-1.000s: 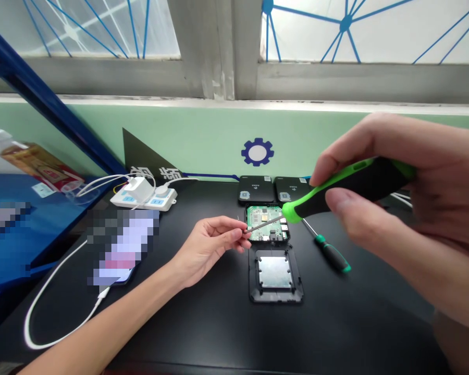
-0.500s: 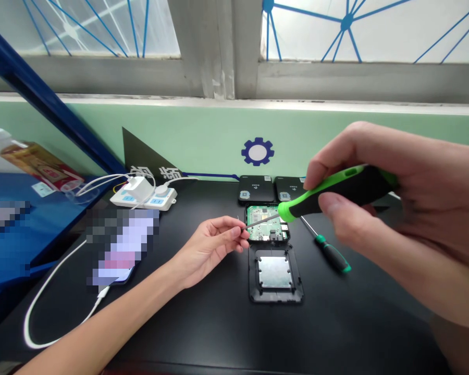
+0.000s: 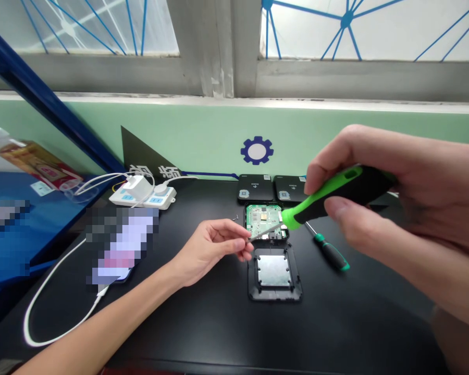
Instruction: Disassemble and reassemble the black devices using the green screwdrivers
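My right hand grips a green and black screwdriver, its shaft slanting down to the left. The fingertips of my left hand are pinched together at the screwdriver's tip; whatever small thing may be between them is hidden. Behind and beside the fingertips lies an opened black case with a green circuit board. Nearer me, a black cover with a silver metal plate lies flat on the table. Small screws rest left of the board.
Two closed black boxes stand behind the board. A second screwdriver lies at the right. On the left are a power strip, a phone and a white cable on the black table.
The screwdriver tip and my left fingertips have moved slightly right and nearer me. The screwdriver handle is tilted more steeply, and more of the circuit board and the small screws shows.
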`<state>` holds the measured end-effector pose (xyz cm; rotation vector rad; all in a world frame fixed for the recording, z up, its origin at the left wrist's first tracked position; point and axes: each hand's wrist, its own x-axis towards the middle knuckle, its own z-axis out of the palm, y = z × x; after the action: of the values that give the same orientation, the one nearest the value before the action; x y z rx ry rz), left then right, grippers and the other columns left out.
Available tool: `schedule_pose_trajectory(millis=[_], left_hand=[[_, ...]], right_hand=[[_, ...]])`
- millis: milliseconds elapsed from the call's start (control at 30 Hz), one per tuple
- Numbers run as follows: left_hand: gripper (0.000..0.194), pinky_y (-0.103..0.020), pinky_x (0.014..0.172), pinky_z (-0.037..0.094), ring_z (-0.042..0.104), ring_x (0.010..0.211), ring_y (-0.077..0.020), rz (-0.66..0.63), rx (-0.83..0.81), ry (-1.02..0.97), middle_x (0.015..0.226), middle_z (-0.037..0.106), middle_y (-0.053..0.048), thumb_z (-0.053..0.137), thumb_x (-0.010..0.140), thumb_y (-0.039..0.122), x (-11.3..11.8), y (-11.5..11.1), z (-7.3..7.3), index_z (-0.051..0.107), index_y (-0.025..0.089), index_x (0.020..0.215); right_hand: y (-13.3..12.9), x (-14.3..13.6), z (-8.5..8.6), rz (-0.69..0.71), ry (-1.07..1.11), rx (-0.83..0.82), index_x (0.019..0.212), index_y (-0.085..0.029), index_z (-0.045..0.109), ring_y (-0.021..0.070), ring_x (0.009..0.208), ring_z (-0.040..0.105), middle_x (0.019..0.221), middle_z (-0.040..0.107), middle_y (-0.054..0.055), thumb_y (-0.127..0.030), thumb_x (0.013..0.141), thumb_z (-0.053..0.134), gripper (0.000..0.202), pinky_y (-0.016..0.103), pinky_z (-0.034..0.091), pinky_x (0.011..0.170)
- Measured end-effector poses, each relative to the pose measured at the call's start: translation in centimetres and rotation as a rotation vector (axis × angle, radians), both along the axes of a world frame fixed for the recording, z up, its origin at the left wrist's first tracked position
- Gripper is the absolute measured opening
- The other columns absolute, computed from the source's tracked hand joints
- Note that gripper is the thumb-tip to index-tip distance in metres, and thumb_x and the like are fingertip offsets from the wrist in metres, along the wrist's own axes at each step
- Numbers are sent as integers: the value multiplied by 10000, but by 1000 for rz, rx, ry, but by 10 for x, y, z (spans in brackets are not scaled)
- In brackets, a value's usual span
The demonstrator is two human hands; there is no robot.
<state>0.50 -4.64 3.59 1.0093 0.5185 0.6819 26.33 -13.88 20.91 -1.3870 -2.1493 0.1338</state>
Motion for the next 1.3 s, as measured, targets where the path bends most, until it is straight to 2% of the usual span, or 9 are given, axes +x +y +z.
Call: schedule_pose_trajectory(millis=[133,200,267,367,467,600,900,1100,1300], left_hand=[[292,-201,561,607,767,604,-146,-114,223,129,903,883,-77,969,904,234,0,-13,4,845,181,1164],[420,-178,523,554,689,545,-107,-135,375,204,930,887,-44,946,925,237,-1,-19,4,794,229,1316],[498,-158,538,502,602,515,-76,-143,576,265,904,878,5,904,964,222,-1,-24,1,729,277,1427],[444,-156,566,431,470,513,-68,-126,846,298,843,846,56,809,1040,205,-1,-27,-5,682,300,1454],[368,-164,579,404,377,529,-83,-111,976,322,850,829,57,713,1100,219,-1,-26,-11,644,282,1456],[277,-187,610,408,364,534,-102,-141,999,392,761,768,65,677,1113,272,-1,-23,-13,678,260,1391],[378,-222,614,413,350,510,-125,-137,939,444,679,718,66,753,1051,305,0,-22,-18,705,318,1426],[263,-223,598,420,509,599,-124,-178,954,490,820,730,20,804,1018,286,-4,-16,-13,761,254,1276],[670,-272,665,520,617,751,-153,-157,1031,478,1301,704,-103,968,855,430,-4,-14,-9,699,249,1442]], right_hand=[[-2,1,-2,102,53,-87,1072,-312,613,113,516,486,725,618,-92,-186,1037,570,138,291,359,429],[-1,1,-6,168,-28,-86,1048,-284,610,128,572,506,772,635,-69,-275,1073,566,52,305,407,489],[2,0,-10,207,-123,-92,1013,-259,590,150,630,515,813,639,-45,-358,1102,534,145,342,408,542],[5,-5,-16,257,-206,-144,936,-253,526,161,644,462,789,593,-46,-324,1073,561,158,361,342,567],[8,-9,-20,277,-226,-172,893,-256,467,168,630,398,753,544,-52,-279,1045,586,194,368,291,576],[10,-13,-22,277,-269,-185,928,-250,483,181,654,395,778,552,-37,-299,1068,547,161,383,268,615],[12,-20,-24,290,-371,-169,922,-242,480,178,637,438,759,571,-18,-328,1083,520,187,379,225,621],[11,-17,-30,245,-402,-120,912,-245,487,157,536,357,658,466,-63,-432,1189,448,337,378,200,599],[9,-20,-28,256,-333,-158,870,-241,482,154,558,382,688,514,-44,-349,1090,519,248,367,228,596]])
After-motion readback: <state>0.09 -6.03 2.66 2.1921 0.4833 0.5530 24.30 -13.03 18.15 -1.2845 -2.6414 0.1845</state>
